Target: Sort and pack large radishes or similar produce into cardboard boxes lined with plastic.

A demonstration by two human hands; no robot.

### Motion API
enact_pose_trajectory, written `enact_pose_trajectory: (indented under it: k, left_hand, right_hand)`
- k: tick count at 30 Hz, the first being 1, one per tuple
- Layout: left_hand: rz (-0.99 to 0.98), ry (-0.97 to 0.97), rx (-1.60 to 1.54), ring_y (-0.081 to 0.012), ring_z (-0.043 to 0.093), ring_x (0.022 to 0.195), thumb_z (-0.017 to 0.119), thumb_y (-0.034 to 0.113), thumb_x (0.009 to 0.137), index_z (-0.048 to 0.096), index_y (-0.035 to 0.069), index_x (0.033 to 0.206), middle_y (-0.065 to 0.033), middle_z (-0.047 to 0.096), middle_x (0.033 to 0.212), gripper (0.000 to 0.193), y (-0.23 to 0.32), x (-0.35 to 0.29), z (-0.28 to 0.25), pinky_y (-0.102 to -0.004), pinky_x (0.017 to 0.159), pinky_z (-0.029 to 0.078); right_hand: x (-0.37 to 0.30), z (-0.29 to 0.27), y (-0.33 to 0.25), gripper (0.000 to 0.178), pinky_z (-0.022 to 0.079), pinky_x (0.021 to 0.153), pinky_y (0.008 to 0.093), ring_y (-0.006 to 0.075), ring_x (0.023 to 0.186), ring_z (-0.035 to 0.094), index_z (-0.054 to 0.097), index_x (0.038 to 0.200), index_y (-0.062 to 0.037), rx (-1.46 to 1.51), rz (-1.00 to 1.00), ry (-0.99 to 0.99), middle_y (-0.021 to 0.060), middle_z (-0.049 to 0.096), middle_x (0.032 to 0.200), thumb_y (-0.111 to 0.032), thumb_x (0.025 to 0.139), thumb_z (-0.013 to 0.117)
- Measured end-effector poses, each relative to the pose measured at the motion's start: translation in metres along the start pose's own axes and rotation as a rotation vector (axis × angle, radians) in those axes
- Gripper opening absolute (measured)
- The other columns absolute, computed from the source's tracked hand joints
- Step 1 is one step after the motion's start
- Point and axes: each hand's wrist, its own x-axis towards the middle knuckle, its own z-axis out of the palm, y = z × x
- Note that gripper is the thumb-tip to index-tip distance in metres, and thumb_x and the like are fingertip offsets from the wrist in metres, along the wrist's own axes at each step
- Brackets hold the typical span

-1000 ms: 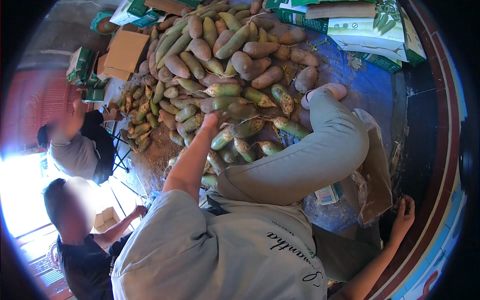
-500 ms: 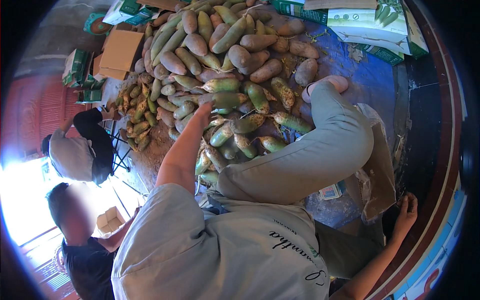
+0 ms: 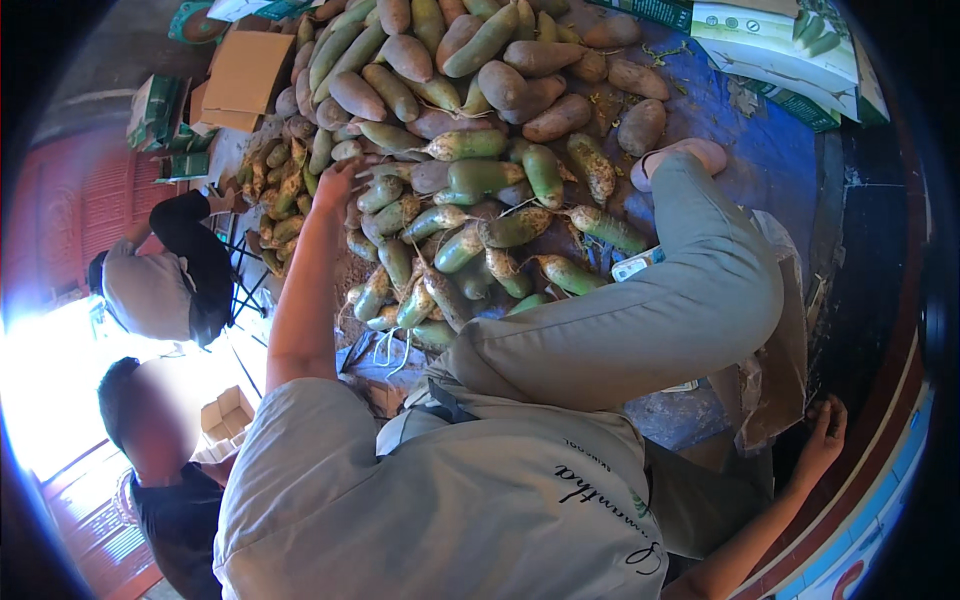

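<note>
A big heap of radishes (image 3: 463, 243), green ones with muddy skins and roots in front, spreads before me. My left hand (image 3: 341, 187) is at the heap's left side, its fingers stretched over soil-covered radishes there. They look open, though the fingertips blend into the heap. Just right of that hand lies a short green radish (image 3: 380, 194). A smooth green radish (image 3: 485, 178) rests farther right. Off to the right, my right hand (image 3: 824, 436) stays beside a cardboard box (image 3: 775, 370), with loosely curled fingers and nothing visible in them.
Blue sheeting (image 3: 745, 120) lies under the heap. Printed cartons (image 3: 775, 50) stand far right; an open brown carton (image 3: 245, 80) stands far left. One person (image 3: 170, 510) is near my left side, and another person (image 3: 150, 290) sits beyond. A small printed device (image 3: 637, 263) shows beside my knee.
My left hand has left the smooth green radish, which now lies on the heap, and has moved left to the heap's edge. My right hand has hardly moved.
</note>
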Motion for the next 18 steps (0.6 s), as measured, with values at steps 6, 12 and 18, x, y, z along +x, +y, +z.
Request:
enact_pose_trajectory:
  k: [6,12,18]
  left_hand:
    - [-0.111,0.151,0.104,-0.0169,0.058,0.086,0.045,0.019,0.085,0.053,0.005,0.106,-0.0061,0.06,0.098,0.027,-0.082,-0.009,-0.01,-0.0304,0.07,0.043]
    - [-0.145,0.131,0.228,-0.0155,0.06,0.075,0.051,0.02,0.079,0.057,0.003,0.097,-0.0057,0.063,0.087,0.026,-0.125,-0.029,-0.005,-0.0267,0.061,0.043]
    - [0.044,0.179,0.457,-0.0164,0.06,0.072,0.053,0.02,0.077,0.061,0.0,0.09,-0.0091,0.064,0.078,0.025,-0.115,-0.036,-0.001,-0.0273,0.067,0.045]
  right_hand:
    - [0.003,0.001,-0.001,0.017,0.043,0.068,0.0233,0.0113,0.074,0.053,0.056,0.096,0.0003,-0.077,-0.045,-0.025,0.0052,0.057,0.084,-0.011,0.087,0.048]
    - [0.007,-0.001,0.01,0.018,0.045,0.069,0.0252,0.0136,0.079,0.055,0.056,0.098,0.0006,-0.151,-0.073,-0.032,0.0074,0.058,0.091,-0.01,0.087,0.047]
    - [0.007,0.0,0.014,0.019,0.046,0.069,0.0263,0.0149,0.082,0.055,0.055,0.1,0.0006,-0.213,-0.127,0.002,0.0089,0.058,0.093,-0.011,0.087,0.048]
